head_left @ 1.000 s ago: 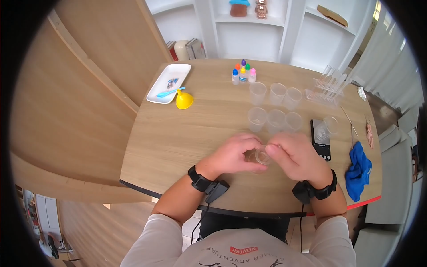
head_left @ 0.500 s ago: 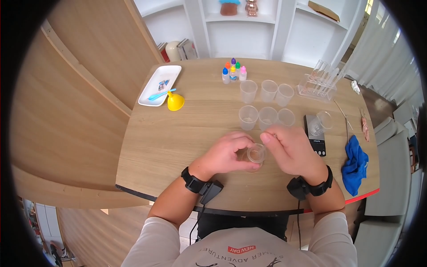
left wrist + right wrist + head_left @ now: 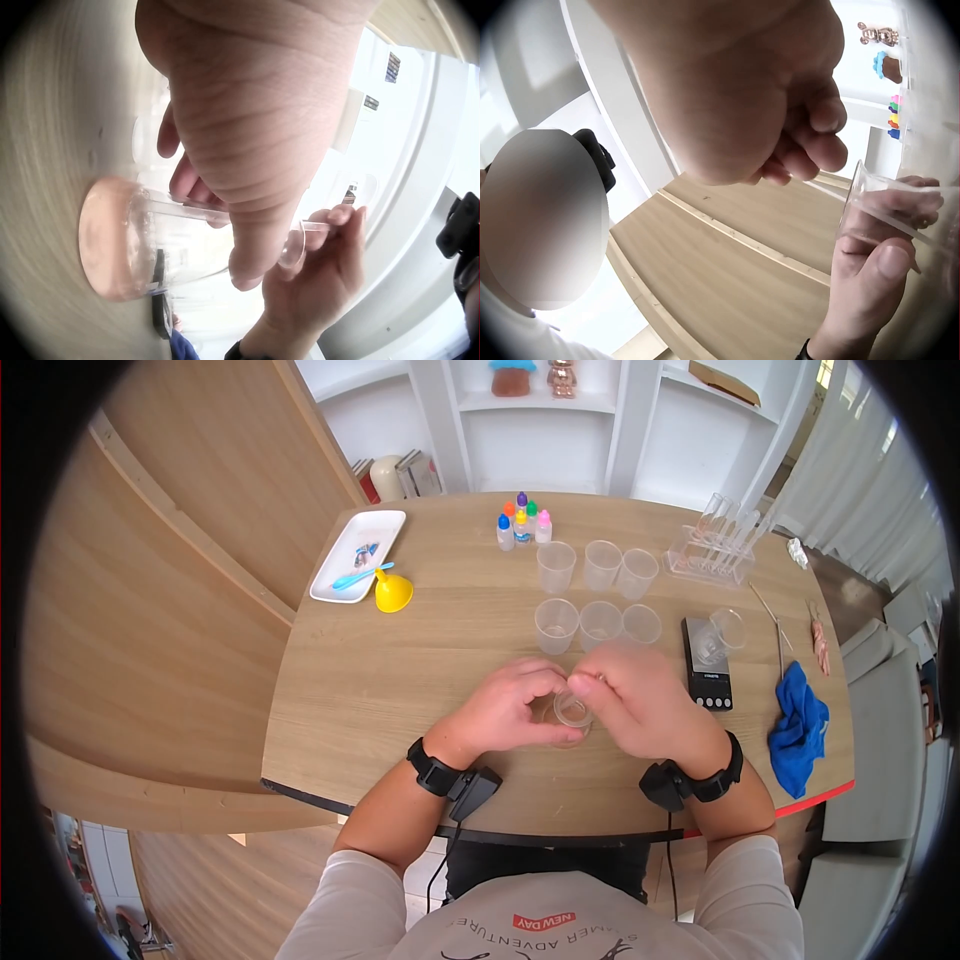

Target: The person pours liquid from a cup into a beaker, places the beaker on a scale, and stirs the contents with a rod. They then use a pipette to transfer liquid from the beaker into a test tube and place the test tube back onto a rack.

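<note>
My left hand (image 3: 510,707) grips a clear glass flask (image 3: 187,255) round its neck, thumb on one side and fingers on the other. The flask stands upright on the table, with pinkish-orange contents (image 3: 109,238) at its bottom. In my right hand (image 3: 640,700) a thin clear rod (image 3: 907,225) is pinched between thumb and fingers; it slants through the flask's mouth (image 3: 853,199). In the left wrist view my right hand (image 3: 315,289) is close beside the rim.
Several empty plastic cups (image 3: 556,625) stand beyond my hands. Farther back are dropper bottles (image 3: 521,530) and a test tube rack (image 3: 712,555). A scale (image 3: 708,685) with a beaker and a blue cloth (image 3: 799,730) lie right; a yellow funnel (image 3: 393,593) and white tray (image 3: 325,575) left.
My right hand has shifted left and closer over the flask's mouth since half a second ago. My left hand keeps its grip on the flask. The head view has swung slightly right.
</note>
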`<state>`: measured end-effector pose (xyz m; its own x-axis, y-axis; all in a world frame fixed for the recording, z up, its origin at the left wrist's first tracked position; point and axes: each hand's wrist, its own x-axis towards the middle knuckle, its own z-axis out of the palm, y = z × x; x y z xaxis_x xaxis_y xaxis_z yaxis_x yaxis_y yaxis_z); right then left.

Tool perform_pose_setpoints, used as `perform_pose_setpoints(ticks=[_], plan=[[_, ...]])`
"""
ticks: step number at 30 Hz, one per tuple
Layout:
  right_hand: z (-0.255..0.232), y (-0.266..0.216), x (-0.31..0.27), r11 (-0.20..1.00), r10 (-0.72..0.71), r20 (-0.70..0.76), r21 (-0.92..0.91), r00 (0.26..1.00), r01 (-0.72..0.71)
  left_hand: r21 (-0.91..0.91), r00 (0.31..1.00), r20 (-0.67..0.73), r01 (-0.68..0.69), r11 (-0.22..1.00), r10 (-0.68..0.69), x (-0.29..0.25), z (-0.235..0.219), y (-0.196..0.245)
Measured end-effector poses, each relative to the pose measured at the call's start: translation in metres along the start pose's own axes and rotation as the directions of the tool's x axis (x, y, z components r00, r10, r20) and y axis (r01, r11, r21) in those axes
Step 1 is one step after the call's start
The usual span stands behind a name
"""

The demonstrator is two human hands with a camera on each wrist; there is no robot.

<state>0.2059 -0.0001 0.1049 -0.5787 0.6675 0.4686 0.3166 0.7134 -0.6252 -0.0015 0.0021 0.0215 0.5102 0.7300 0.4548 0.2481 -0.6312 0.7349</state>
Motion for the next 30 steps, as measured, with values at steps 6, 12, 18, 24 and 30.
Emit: perform_pose_setpoints(ticks=[6,12,18,24,30], plan=[[-0.011,-0.007,0.001,0.994,0.103,0.080,0.027,0.991,-0.106,0.009,1.000,0.016,-0.014,1.000,0.014,0.001,-0.002,0.003],[-0.002,-0.002,0.001,0.999,0.019,0.026,0.038,0.999,-0.020,0.010,1.000,0.007,-0.025,1.000,0.025,0.001,0.000,0.000],[-0.010,-0.008,0.001,0.995,0.098,0.050,-0.003,0.994,-0.098,0.014,0.997,0.066,0.026,1.000,-0.026,-0.001,-0.004,0.005],[-0.004,-0.001,-0.001,0.998,-0.025,0.061,0.066,0.998,0.021,0.036,0.997,0.071,0.017,0.999,-0.020,-0.002,-0.004,0.001],[-0.008,-0.006,0.000,0.997,0.071,0.044,-0.040,0.997,-0.070,-0.002,0.996,0.069,0.055,0.998,-0.055,-0.002,-0.002,0.000]])
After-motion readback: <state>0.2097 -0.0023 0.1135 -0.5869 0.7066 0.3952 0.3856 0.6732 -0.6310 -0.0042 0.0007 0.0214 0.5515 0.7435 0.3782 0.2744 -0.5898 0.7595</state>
